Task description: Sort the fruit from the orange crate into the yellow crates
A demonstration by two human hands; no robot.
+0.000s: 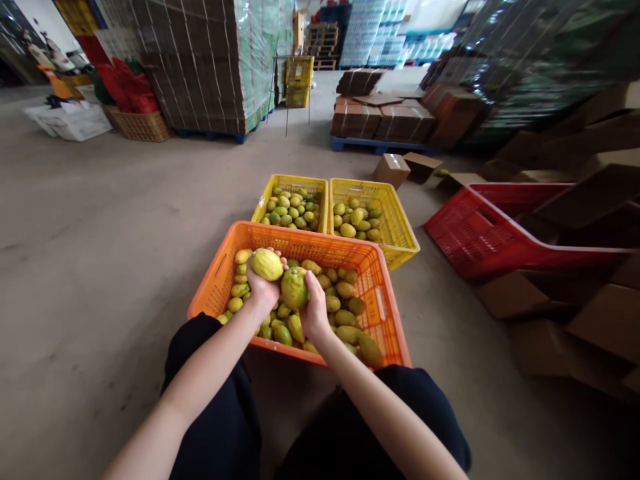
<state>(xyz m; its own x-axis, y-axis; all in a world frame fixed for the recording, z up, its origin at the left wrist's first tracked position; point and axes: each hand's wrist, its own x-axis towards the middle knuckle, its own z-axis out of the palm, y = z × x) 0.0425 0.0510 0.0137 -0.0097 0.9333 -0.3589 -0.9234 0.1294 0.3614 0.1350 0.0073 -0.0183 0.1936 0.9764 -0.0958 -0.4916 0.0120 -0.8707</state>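
Observation:
My left hand (263, 288) is wrapped round an oval yellow lemon-like fruit (267, 265) and holds it above the orange crate. Close beside it, my right hand (314, 308) grips a rounder, bumpy green-yellow citrus-like fruit (295, 288), with the fingers on its right side. Both fruits are raised over the heap. The orange crate (390, 293) stands before my knees and contains many yellow and green fruits (283, 335), some rounded and some longer. My hands and forearms cover part of the heap.
Behind the orange crate stand two yellow crates (404, 227) with more fruit. At right are a red crate (453, 233) and opened cardboard boxes (530, 333). Wrapped pallet stacks (195, 67), a wicker basket (143, 125) and flattened cartons on a blue pallet (357, 144) stand farther back.

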